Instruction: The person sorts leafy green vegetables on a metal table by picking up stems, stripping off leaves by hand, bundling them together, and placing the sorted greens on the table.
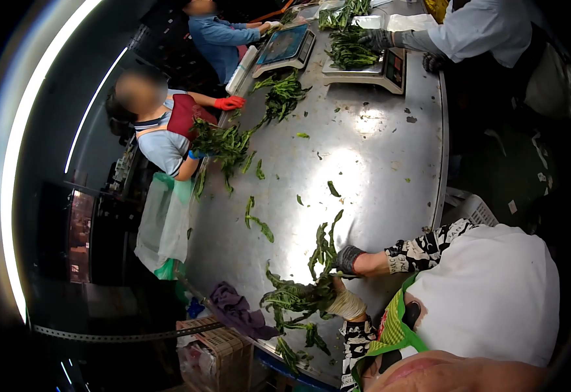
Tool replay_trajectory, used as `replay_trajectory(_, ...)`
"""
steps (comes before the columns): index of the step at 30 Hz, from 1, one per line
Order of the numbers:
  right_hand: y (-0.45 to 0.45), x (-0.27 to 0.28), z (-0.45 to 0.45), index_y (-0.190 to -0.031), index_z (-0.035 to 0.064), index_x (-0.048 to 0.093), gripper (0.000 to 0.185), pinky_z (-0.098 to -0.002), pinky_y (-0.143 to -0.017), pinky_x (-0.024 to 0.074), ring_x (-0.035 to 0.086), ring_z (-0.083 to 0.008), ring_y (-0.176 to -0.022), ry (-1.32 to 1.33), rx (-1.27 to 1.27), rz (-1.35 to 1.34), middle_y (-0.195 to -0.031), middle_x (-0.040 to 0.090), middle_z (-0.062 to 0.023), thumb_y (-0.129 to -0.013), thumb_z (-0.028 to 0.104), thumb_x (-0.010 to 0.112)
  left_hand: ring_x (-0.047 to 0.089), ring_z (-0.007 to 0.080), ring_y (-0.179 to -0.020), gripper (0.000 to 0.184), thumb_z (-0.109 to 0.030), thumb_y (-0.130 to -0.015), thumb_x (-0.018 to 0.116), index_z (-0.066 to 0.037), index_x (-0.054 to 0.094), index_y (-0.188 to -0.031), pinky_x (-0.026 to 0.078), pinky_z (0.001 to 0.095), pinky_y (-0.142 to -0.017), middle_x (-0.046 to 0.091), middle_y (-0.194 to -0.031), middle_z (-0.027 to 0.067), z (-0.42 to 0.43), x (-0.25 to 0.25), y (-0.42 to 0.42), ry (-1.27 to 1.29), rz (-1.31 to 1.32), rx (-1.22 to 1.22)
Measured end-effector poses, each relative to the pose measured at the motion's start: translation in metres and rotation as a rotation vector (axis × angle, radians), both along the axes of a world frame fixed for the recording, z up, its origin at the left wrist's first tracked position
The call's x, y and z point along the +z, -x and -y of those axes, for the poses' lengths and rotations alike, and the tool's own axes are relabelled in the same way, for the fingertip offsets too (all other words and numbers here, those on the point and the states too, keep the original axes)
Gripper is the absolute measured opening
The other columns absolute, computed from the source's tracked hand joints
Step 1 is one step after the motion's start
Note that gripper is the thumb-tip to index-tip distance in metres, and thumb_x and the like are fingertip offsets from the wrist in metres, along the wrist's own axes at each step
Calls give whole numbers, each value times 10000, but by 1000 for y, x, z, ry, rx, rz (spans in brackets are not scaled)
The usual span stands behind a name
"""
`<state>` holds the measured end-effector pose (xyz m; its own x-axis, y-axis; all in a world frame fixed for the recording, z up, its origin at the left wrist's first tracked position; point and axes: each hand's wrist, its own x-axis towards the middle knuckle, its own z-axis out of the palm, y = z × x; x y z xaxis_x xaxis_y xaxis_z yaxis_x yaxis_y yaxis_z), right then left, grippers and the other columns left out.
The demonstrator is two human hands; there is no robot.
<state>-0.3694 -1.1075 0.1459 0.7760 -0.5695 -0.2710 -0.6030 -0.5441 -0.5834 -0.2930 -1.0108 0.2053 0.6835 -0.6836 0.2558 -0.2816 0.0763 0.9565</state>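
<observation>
Beside the near edge of the metal table [390, 157], my left hand [346, 303], in a pale glove, is closed around a bunch of dark leafy greens [298, 294]. Its leaves spread out over the tabletop. My right hand [349, 260], in a dark grey glove, is curled against an upright sprig of greens [324, 248] just above the bunch; its fingertips are partly hidden. More loose stems [290, 355] lie by the table corner, close to my left hand.
Across the table a co-worker with a red glove [230, 103] handles greens [226, 145]. Two scales [286, 46] stand at the far end, where other people work. A purple cloth [236, 308] lies on the corner; a crate [217, 353] and plastic bag [161, 222] are beside the table.
</observation>
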Motion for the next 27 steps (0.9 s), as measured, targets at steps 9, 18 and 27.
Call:
replay_trajectory(9, 30, 77, -7, -1436, 80, 351, 859, -377, -936, 477, 597, -305, -1108, -308, -420, 110, -1273, 583, -145, -760, 506, 668, 527, 154, -544, 382, -275, -828, 746, 15, 502, -873, 474, 323, -463, 618, -763, 92, 15, -1, -20, -190, -684, 109)
replay_trajectory(18, 15, 115, -37, -1366, 46, 450, 856, -347, -902, 491, 636, -286, -999, -140, -763, 638, -1153, 631, -180, -634, 329, 792, 562, 257, -982, 477, -2, -791, 639, 83, 444, -1218, 471, 365, -849, 556, -1104, 186, 8, -72, 2, -75, -766, -626)
replay_trajectory(27, 30, 102, -36, -1238, 96, 577, 582, -370, -977, 436, 568, -294, -1109, -173, -678, 585, -1228, 588, -158, -696, 256, 715, 469, 305, -1175, 764, -49, -739, 744, 13, 348, -1389, 399, 397, -1004, 453, -1279, 192, -11, -8, 9, -276, 306, -427)
